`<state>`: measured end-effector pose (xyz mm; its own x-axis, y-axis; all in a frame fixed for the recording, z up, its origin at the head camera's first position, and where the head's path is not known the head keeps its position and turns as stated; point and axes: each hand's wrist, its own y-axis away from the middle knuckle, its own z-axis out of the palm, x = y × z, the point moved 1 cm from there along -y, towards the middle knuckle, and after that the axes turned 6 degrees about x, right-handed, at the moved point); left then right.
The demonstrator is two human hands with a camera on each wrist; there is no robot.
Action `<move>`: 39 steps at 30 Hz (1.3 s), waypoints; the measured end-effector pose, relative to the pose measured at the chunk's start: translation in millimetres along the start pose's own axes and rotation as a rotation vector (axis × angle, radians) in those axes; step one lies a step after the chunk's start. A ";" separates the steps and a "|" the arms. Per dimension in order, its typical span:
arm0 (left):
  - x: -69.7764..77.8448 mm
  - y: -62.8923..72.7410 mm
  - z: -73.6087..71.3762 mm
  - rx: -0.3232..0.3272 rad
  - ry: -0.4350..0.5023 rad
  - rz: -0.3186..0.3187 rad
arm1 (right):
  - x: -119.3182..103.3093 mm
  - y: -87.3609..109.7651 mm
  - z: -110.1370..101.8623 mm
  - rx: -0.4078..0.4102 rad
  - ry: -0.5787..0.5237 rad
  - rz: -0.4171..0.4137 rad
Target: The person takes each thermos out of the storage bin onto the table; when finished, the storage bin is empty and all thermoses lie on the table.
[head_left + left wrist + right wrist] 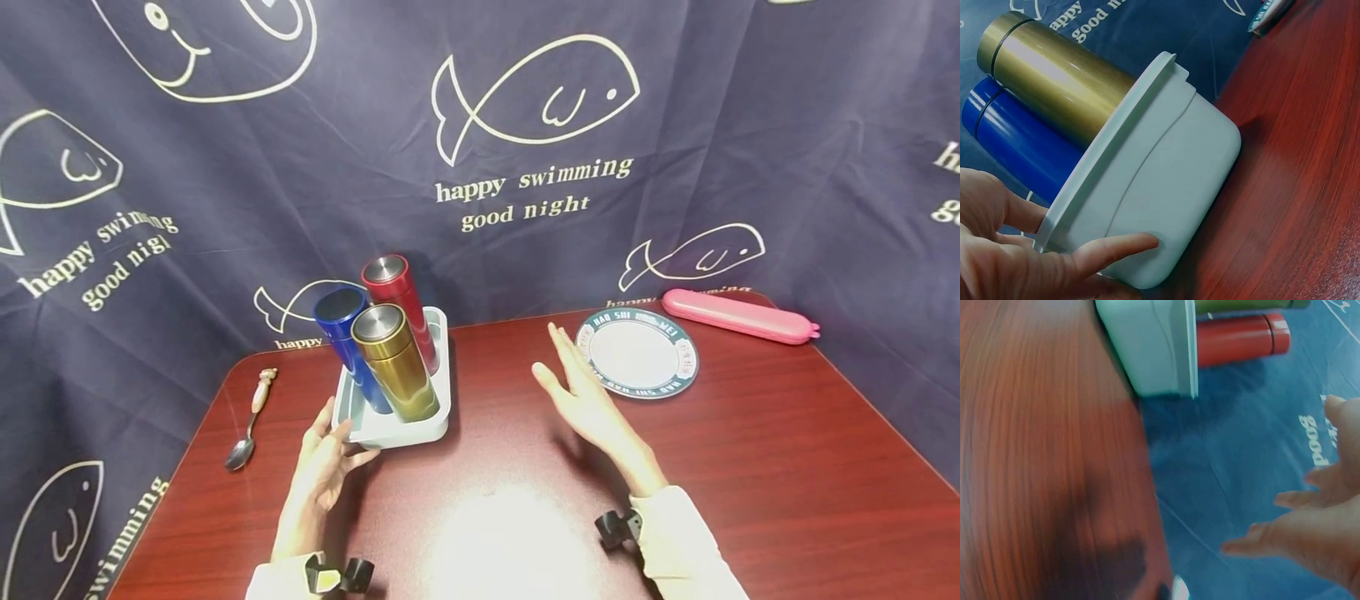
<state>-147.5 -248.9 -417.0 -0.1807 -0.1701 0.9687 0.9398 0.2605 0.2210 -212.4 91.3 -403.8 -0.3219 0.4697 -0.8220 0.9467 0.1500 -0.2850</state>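
Near the back edge of the bench (502, 408), the stiff-looking tray (408, 432), probably heavy with bottles (407, 379), suits opposite-rim holds: left grip (320, 464) clamped on its near-left corner, right grip (588, 404) apart.

Navy fish-print cloth (525, 267) behind glossy red-brown table (498, 392); glare (510, 542).
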 end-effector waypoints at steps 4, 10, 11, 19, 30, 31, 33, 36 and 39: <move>-2.6 -0.5 0.2 0.005 0.010 0.000 | -5.1 -3.7 18.1 0.010 -0.141 0.032; -5.3 -0.1 2.6 -0.001 0.025 0.008 | -11.0 -7.5 40.1 0.013 -0.355 0.029; -5.8 0.0 3.0 -0.001 0.027 0.012 | -12.4 -8.2 43.1 0.010 -0.385 0.023; -11.5 2.2 6.5 0.013 0.039 0.026 | -22.6 -13.0 67.6 -0.007 -0.520 -0.004; -14.6 -1.2 7.1 0.022 0.037 0.050 | -51.8 -24.6 110.6 -0.011 -0.622 -0.094; -13.8 -1.4 7.1 0.023 0.039 0.049 | -54.5 -25.9 114.7 -0.016 -0.627 -0.102; -12.5 -1.1 6.1 0.023 0.036 0.054 | -59.5 -28.5 123.2 -0.017 -0.626 -0.124; -10.5 -0.5 4.1 0.029 0.031 0.058 | -66.7 -31.4 135.6 0.013 -0.571 -0.156; -8.6 1.2 -0.1 0.035 0.020 0.060 | -73.1 -31.4 148.4 0.056 -0.482 -0.179</move>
<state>-144.8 -247.2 -425.1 -0.1178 -0.1716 0.9781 0.9380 0.3041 0.1663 -220.2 -76.9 -408.0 -0.4596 -0.0151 -0.8880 0.8787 0.1379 -0.4571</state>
